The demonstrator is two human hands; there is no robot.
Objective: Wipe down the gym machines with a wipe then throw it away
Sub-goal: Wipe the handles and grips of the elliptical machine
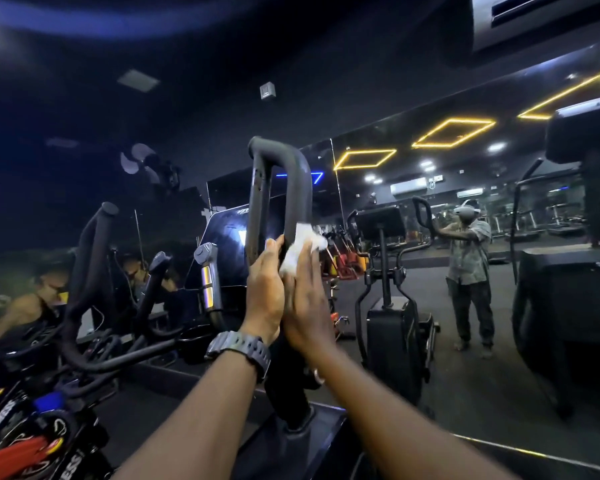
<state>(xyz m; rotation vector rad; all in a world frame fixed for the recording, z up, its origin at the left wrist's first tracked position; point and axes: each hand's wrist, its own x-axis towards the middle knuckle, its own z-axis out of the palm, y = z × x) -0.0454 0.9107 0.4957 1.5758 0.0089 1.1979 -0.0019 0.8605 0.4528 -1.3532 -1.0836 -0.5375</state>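
The dark floor is carrying the elliptical machine's black base, while what looks like an exercise bike is standing beside it at the left.

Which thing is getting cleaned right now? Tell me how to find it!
Find the big mirror wall straight ahead. Right in front of it, in the middle, a tall dark handle shaped like an upside-down U rises from an exercise machine. Both hands, left hand and right hand, are on it, and a crumpled white wipe is pressed on its right side; the other handles nearby have no wipe.
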